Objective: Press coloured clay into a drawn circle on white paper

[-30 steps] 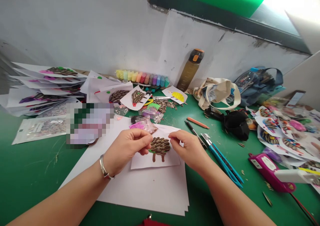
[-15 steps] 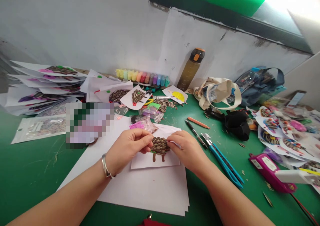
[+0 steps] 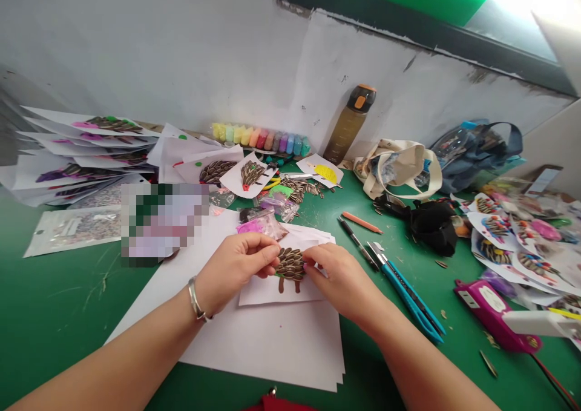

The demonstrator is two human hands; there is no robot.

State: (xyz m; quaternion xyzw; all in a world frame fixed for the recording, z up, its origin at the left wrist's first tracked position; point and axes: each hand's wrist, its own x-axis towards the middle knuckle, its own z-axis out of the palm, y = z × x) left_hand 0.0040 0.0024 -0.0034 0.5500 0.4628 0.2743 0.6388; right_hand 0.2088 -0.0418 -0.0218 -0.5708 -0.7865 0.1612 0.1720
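A small white card point(image 3: 263, 296) lies on white paper sheets point(image 3: 267, 350) in front of me. On it is a rounded shape covered in sunflower seeds point(image 3: 291, 264), with two brown legs below and a bit of green at its left. My left hand point(image 3: 247, 261) is at the shape's left side, thumb and forefinger pinched together. Whatever sits between those fingertips is too small to make out. At the shape's right edge is my right hand point(image 3: 340, 275), fingers bent and tips close together against the seeds; its grip is partly hidden.
Right of the sheets lie blue tweezers point(image 3: 413, 302), a utility knife point(image 3: 379, 255), a black pen point(image 3: 356, 241) and an orange stick point(image 3: 362, 222). Loose seeds point(image 3: 311, 187), bags of coloured clay point(image 3: 263, 140) and a bottle point(image 3: 349, 123) stand behind. A magenta glue gun point(image 3: 492, 314) is at right.
The view has shifted slightly. My right fingertips have moved a little at the seed shape's right edge; my left hand keeps its pinch.
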